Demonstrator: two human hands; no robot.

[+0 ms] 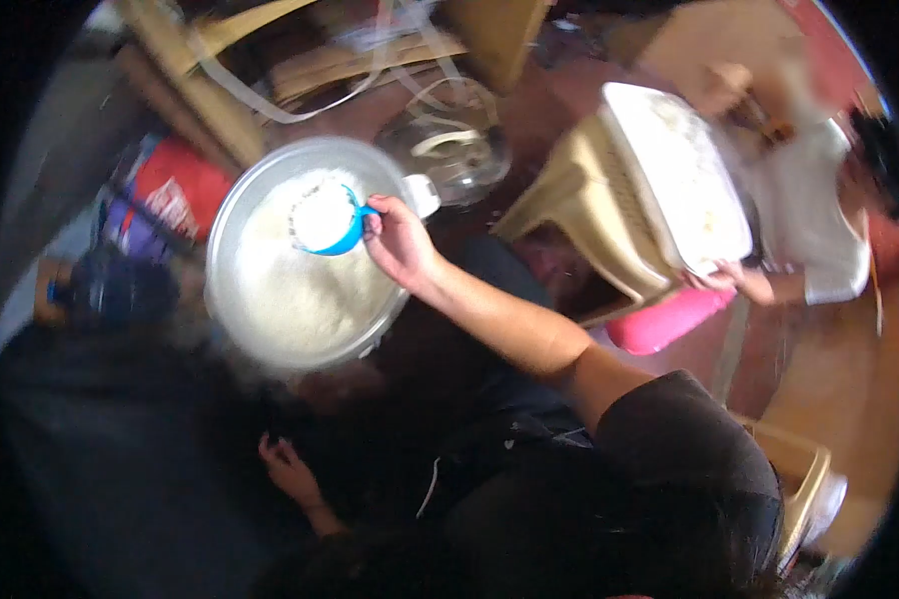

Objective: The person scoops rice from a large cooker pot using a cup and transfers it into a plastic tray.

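My right hand (402,242) is closed around the handle of a blue measuring cup (342,242), heaped with a white powdery material (323,215). The cup is over a large round metal pot (226,262), partly filled with pale, cream-coloured powdery material (310,299). Below the pot, my left hand (290,471) lies low against dark clothing, its fingers apart and nothing visible in them. Whether it touches the cloth I cannot tell.
A beige plastic stool (569,190) bears a white tray (684,170) with pale contents. Another person's hand (719,277) touches the tray's edge, above a pink object (669,319). A clear container (459,165), a red packet (180,188) and wooden furniture (185,75) surround the pot.
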